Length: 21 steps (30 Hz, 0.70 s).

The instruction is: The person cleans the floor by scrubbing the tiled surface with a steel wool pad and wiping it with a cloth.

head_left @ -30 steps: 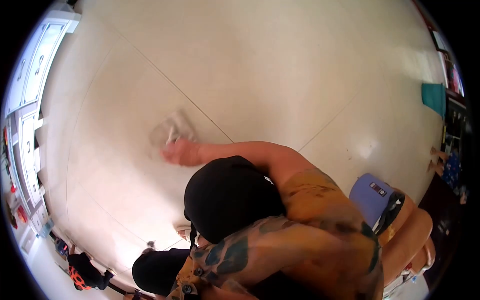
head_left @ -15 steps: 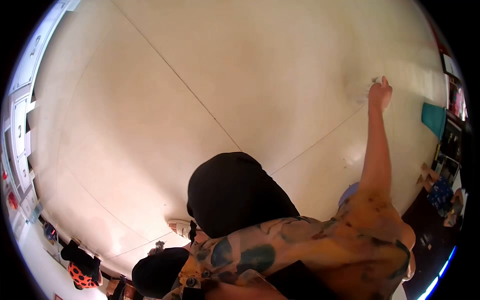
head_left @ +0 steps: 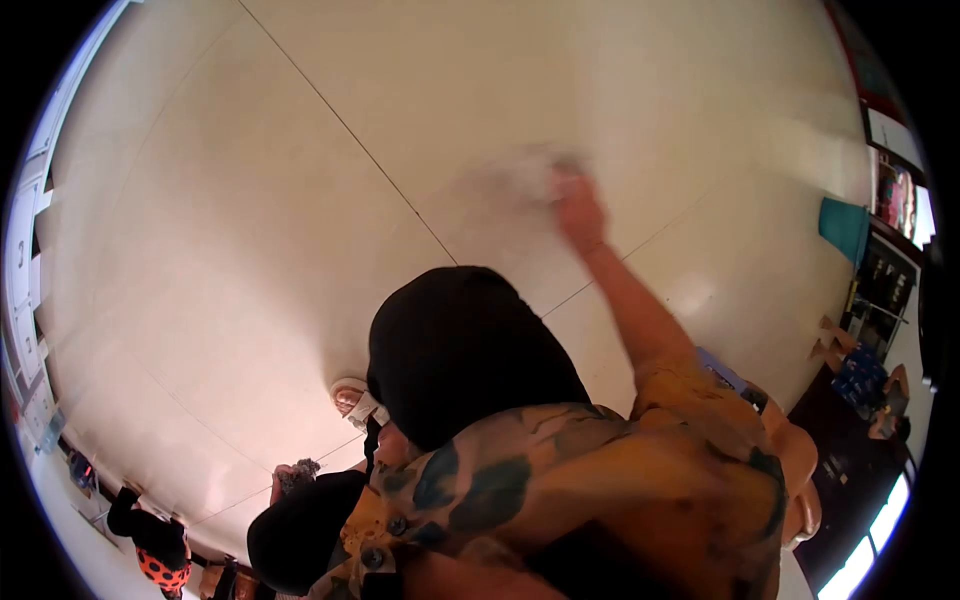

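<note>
My right hand (head_left: 580,205), blurred by motion, is closed on a pale cloth (head_left: 520,172) against the light floor (head_left: 400,110), past my black-clad knee (head_left: 465,350). The arm is stretched out from a patterned orange sleeve. Low on the left, just beyond my other knee (head_left: 310,530), my left hand (head_left: 278,487) shows in small part, closed on a grey crumpled thing (head_left: 299,473).
White cabinets (head_left: 22,250) line the left edge. A person in black and spotted red (head_left: 155,545) is at lower left, another in blue (head_left: 860,378) at right. A teal object (head_left: 843,228) stands at the right edge. Near my side are a purple object (head_left: 722,370) and a bare limb (head_left: 795,460).
My right hand and the cloth swept from the left far out to the right, then came back to the middle. The grey thing has shifted slightly, and more of my left hand shows.
</note>
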### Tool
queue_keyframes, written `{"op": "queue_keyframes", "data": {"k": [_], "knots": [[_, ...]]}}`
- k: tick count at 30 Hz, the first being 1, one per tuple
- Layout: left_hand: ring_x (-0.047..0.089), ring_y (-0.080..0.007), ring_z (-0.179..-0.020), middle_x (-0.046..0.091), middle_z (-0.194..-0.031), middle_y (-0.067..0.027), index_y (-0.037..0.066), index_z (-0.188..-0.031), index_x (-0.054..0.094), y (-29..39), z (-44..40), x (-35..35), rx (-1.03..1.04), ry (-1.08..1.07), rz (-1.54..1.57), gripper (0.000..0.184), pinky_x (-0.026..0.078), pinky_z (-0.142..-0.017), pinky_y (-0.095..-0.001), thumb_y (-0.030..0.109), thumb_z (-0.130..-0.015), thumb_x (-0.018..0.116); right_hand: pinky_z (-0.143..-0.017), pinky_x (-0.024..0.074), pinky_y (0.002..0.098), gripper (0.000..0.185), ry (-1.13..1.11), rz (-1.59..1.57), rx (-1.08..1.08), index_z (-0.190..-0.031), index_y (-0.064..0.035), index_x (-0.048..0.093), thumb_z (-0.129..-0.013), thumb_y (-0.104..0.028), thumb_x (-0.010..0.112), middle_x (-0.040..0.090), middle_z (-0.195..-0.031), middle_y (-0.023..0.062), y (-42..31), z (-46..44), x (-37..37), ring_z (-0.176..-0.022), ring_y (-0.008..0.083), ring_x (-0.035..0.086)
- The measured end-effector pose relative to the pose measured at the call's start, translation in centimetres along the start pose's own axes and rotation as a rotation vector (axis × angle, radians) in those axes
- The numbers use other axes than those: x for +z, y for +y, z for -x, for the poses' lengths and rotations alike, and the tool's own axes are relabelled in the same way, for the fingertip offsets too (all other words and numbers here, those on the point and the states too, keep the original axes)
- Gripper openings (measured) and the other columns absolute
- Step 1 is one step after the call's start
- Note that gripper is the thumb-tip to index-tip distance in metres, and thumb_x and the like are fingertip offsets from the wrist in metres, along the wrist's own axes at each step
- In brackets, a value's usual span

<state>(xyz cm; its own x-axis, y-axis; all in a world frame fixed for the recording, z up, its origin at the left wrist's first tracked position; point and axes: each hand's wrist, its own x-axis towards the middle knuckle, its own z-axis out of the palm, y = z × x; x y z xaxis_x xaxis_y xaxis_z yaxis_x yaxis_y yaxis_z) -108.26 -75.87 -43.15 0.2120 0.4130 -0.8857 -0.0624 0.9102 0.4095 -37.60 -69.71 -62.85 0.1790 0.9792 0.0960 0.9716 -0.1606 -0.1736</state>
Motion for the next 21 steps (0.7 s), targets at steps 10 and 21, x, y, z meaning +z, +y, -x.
{"op": "queue_keyframes", "data": {"k": [10,21], "knots": [[0.058,-0.0133,-0.078,0.061,-0.088,-0.0058,0.005,-0.104,0.054,6.4,-12.1,-0.1,0.108,-0.253,-0.167,0.038,0.047,-0.071,-0.027,0.038,-0.1,0.036,-0.065,0.0451,0.0304,0.024,0.392,-0.384,1.1,-0.095,0.0003,0.063,-0.079,-0.012,0.051,0.062,-0.078,0.0043,16.8,0.4,-20.0,-0.074,0.0155,0.058],[0.054,-0.0126,-0.077,0.058,-0.083,-0.001,0.006,-0.093,0.06,13.7,-23.3,-1.5,0.502,0.146,-0.485,0.017,0.044,-0.065,-0.0286,0.021,-0.086,0.059,-0.068,0.0415,0.0243,0.027,-0.219,-0.536,0.55,-0.102,0.002,0.06,-0.078,-0.009,0.053,0.057,-0.082,-0.0006,-9.1,-13.5,-28.2,-0.076,0.0088,0.051]]}}
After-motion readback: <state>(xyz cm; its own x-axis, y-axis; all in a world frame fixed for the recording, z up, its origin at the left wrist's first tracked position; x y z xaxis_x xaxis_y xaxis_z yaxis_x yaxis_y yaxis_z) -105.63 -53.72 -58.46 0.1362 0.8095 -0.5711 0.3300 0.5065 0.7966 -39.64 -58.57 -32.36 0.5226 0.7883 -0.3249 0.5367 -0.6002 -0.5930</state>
